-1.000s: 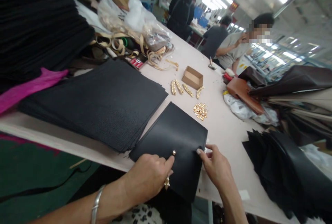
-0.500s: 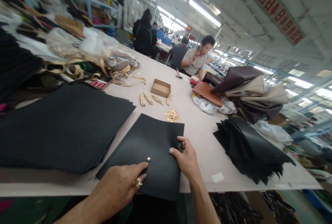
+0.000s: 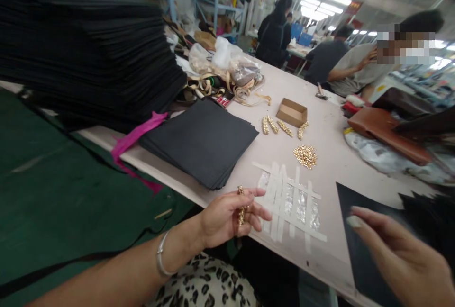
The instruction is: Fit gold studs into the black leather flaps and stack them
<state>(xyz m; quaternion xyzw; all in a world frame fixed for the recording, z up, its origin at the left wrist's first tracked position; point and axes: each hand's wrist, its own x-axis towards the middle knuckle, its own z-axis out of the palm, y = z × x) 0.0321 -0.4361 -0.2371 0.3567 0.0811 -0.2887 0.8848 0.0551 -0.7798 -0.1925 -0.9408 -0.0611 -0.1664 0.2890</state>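
My left hand (image 3: 227, 214) is palm up by the table's front edge, its fingers curled round a cluster of gold pieces (image 3: 241, 207). At the right, my right hand (image 3: 394, 245) hangs over a black sheet (image 3: 366, 240), thumb and forefinger pressed together; whatever they pinch, if anything, is hidden. Between the hands, strips of pale tape (image 3: 280, 203) form a grid on the table (image 3: 245, 148). A loose pile of gold pieces (image 3: 305, 156) lies behind the tape. Rows of gold pieces (image 3: 285, 128) sit beside an open cardboard box (image 3: 292, 112).
A flat stack of black sheets (image 3: 202, 141) lies left of the tape, with a taller black stack (image 3: 88, 51) beyond. A pink strip (image 3: 135, 143) hangs over the table edge. Brown leather pieces (image 3: 391, 129) lie at the right. A person (image 3: 359, 70) is across the table.
The view has swung left. The black sheet moved from in front of me to the right, uncovering the tape grid. My left hand has turned palm up and lifted off the sheet; my right hand moved right.
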